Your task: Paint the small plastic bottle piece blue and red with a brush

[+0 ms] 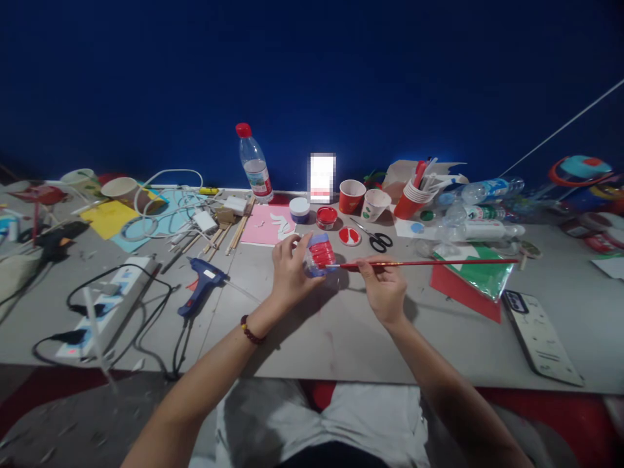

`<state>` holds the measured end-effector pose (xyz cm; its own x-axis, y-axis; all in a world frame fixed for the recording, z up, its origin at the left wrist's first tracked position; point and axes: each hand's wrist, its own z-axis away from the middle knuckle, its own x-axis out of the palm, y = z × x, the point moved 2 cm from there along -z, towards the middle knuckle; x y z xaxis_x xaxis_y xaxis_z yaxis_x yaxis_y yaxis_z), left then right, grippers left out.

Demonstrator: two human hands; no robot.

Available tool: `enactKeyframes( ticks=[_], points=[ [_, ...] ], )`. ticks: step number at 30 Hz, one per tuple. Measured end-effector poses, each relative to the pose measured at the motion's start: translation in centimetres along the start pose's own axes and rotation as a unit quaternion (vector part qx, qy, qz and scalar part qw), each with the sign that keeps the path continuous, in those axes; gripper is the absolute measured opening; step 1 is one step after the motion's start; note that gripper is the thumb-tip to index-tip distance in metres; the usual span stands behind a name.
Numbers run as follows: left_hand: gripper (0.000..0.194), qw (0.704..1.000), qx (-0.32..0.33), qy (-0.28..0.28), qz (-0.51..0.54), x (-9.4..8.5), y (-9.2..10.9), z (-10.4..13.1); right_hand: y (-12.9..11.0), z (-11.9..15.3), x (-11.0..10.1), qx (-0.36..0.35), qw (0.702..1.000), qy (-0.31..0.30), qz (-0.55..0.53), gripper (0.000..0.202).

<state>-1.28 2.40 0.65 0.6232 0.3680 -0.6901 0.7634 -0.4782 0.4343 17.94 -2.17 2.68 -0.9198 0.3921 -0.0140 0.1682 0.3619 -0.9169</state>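
My left hand (288, 268) is closed around a small blue-purple piece (320, 253) with red paint across its middle; it looks like clear plastic, but its exact kind is unclear. In my right hand (383, 289) is a long red paintbrush (429, 263), pinched near its bristle end. The brush tip points left and touches, or nearly touches, the red patch. Just beyond the hands stand an open jar of red paint (326, 217) and its red-smeared lid (350, 236). A white-lidded blue jar (299, 209) is beside them.
Black scissors (380, 242) lie behind my right hand. A blue glue gun (203, 283) and a power strip (110, 309) with cords are at left. Paper cups (351, 196), a water bottle (254, 166) and a lit screen (322, 177) line the back. A phone (541, 338) lies right.
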Motion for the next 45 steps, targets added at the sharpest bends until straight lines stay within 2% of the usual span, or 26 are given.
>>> enactKeyframes(
  ticks=[10,18,25,31,34,38,45],
  points=[
    [0.088,0.999,0.029,0.027,0.004,-0.1,-0.1,0.1,-0.5,-0.4,-0.2,-0.016,0.999,0.02,0.037,0.027],
    [0.09,0.999,0.019,0.012,0.025,-0.4,-0.2,0.0,0.1,-1.0,-1.0,0.013,0.998,0.05,0.019,0.033],
    [0.091,0.999,0.005,0.003,0.054,-0.6,-0.4,-0.2,0.2,-1.5,-1.3,0.057,0.995,0.066,-0.04,0.036],
    [0.092,0.996,0.021,0.025,0.081,-0.8,-0.5,-0.3,-0.4,-2.3,-1.7,0.05,0.994,0.084,-0.045,0.037],
    [0.092,0.996,0.013,0.012,0.084,-0.9,-0.5,-0.3,-0.1,-2.5,-2.2,0.051,0.992,0.107,-0.046,0.037],
    [0.09,0.998,-0.015,-0.014,0.061,-0.6,-0.3,-0.2,0.2,-2.0,-2.1,0.057,0.994,0.079,-0.052,0.033],
    [0.091,0.999,-0.003,-0.008,0.044,0.2,0.0,0.2,-0.1,-0.3,-0.5,-0.013,1.0,0.004,0.005,0.02]
  ],
)
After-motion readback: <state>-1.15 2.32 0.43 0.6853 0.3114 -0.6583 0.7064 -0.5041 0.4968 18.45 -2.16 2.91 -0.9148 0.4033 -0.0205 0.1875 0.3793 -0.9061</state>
